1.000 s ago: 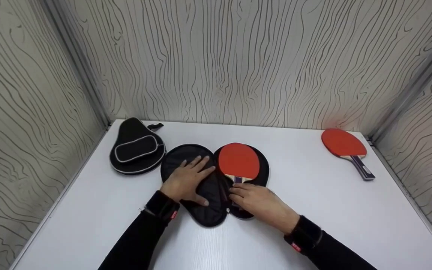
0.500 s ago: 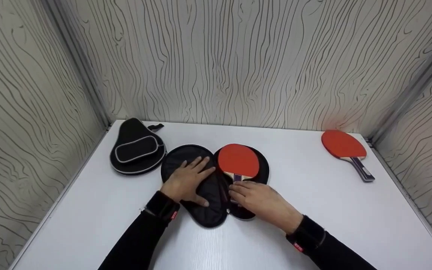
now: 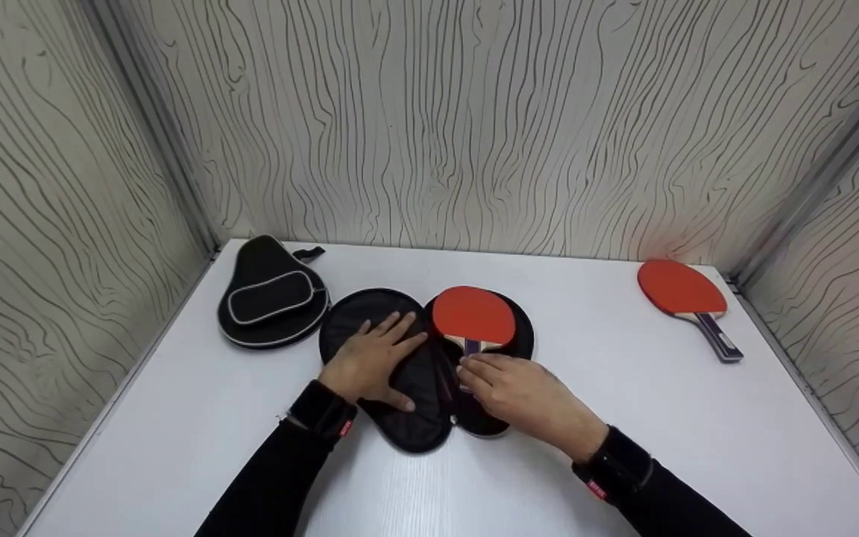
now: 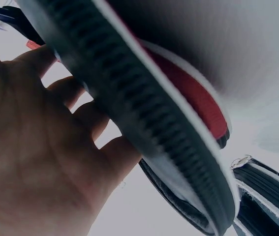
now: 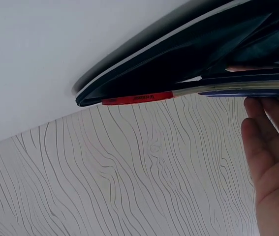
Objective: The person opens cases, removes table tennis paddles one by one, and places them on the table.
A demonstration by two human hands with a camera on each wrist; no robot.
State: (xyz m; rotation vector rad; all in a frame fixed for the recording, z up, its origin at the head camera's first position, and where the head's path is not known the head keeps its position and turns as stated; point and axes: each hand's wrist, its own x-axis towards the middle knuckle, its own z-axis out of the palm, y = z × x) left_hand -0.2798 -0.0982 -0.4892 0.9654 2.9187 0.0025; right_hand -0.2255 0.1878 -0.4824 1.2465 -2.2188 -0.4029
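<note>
A black paddle case (image 3: 407, 425) lies unzipped and spread like a book in the head view. On its left half rests my left hand (image 3: 370, 362), palm down with fingers spread; the left wrist view shows its fingers at the zippered edge (image 4: 144, 113). A red table tennis paddle (image 3: 474, 317) lies over the right half, blade pointing away from me. My right hand (image 3: 523, 391) holds its dark handle, fingers on one side and thumb on the other in the right wrist view, where the blade's red edge (image 5: 139, 98) meets the case lining.
A second black case (image 3: 269, 298) with a white-trimmed pocket sits at the back left, close to the spread one. Another red paddle (image 3: 683, 287) lies at the back right. Patterned walls (image 3: 429, 127) enclose the white table (image 3: 608, 388) at the back and sides.
My right hand has shifted slightly away from me along with the handle, whose end now shows farther up the head view. The left hand has stayed in place.
</note>
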